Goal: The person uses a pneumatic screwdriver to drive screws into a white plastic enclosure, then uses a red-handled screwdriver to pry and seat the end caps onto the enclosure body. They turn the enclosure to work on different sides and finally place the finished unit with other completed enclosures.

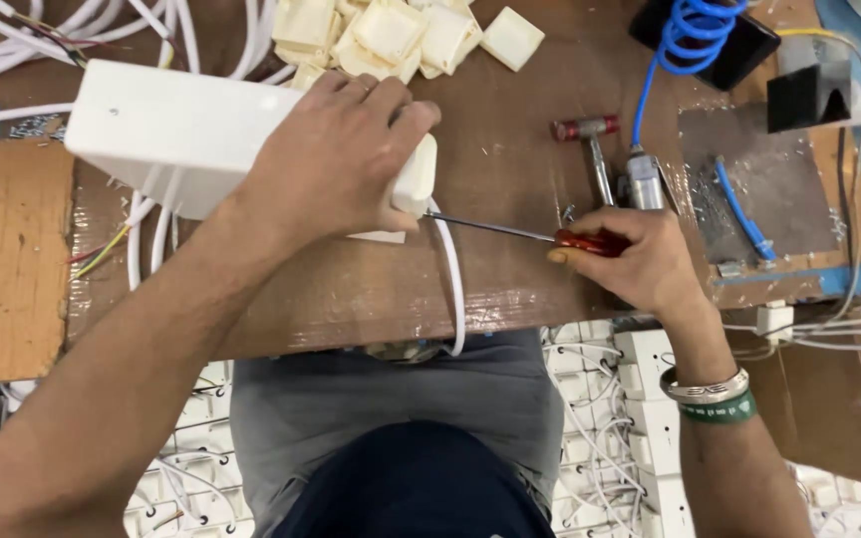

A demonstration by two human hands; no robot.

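Note:
My left hand (336, 149) presses down on the right end of a long white plastic box (166, 130) lying on the brown workbench (510, 149). My right hand (640, 261) grips a screwdriver with a red handle (590, 242). Its thin metal shaft (485, 228) points left, and the tip meets the box's end near my left thumb. A white cable (453, 284) runs from that end of the box down over the bench's front edge.
A heap of small cream plastic caps (401, 35) lies at the back. A small hammer (595, 149) and an air tool on a blue coiled hose (695, 35) lie right of centre. White cables run at the far left, and white socket strips (650, 438) lie on the floor below.

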